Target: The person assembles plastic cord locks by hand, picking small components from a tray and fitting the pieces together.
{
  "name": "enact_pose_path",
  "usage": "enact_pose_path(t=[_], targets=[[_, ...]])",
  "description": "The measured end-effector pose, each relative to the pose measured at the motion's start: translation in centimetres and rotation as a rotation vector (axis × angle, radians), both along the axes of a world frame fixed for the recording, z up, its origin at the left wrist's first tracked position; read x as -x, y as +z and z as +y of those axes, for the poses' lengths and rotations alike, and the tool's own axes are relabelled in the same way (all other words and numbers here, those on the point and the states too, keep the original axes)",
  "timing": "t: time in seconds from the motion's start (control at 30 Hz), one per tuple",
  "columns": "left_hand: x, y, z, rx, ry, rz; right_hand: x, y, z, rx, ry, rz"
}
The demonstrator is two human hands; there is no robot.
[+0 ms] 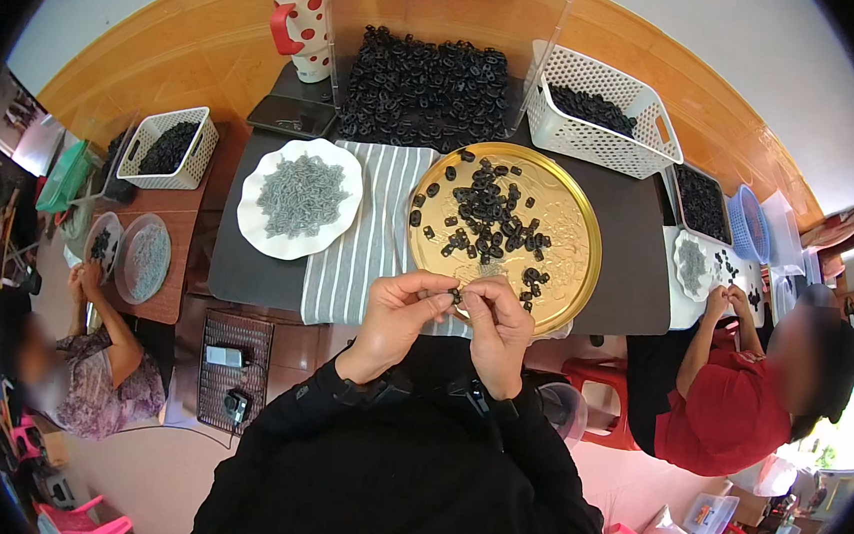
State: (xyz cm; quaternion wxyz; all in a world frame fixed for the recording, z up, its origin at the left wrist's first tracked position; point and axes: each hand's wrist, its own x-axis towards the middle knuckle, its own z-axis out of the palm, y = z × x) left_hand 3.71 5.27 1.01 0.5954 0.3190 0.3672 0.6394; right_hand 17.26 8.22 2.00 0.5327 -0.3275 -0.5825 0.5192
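My left hand (394, 323) pinches a small black plastic piece (456, 296) between thumb and fingertips, over the near rim of a round gold tray (572, 278). Close against it, my right hand (498, 335) is closed in a pinch too; whatever sits between its fingertips is too small to make out. Loose black pieces (487, 206) like the held one lie scattered and heaped on the tray. Left of the tray, a white scalloped plate (250, 215) carries a pile of small grey metal parts (302, 197). A grey-and-white striped cloth (345, 291) lies partly beneath both.
A clear bin (437, 7) full of black pieces stands at the back, beside a white perforated basket (597, 145). A red-dotted tumbler (305, 32) and a dark flat case (291, 116) are at the back left. Co-workers sit at tables left (88, 371) and right (737, 402).
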Motion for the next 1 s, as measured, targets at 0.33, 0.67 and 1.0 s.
enact_pose_path(t=[0.33,0.67,1.0], targets=[[0.4,-0.2,-0.5,0.003,0.030,-0.020,0.6,-0.3,-0.4,0.046,0.008,-0.001],[0.5,-0.2,-0.9,-0.003,0.052,0.013,0.7,0.0,-0.3,-0.171,-0.019,-0.236],[0.3,-0.5,-1.4,-0.061,0.091,0.080,0.7,0.2,-0.3,-0.310,-0.041,-0.410]])
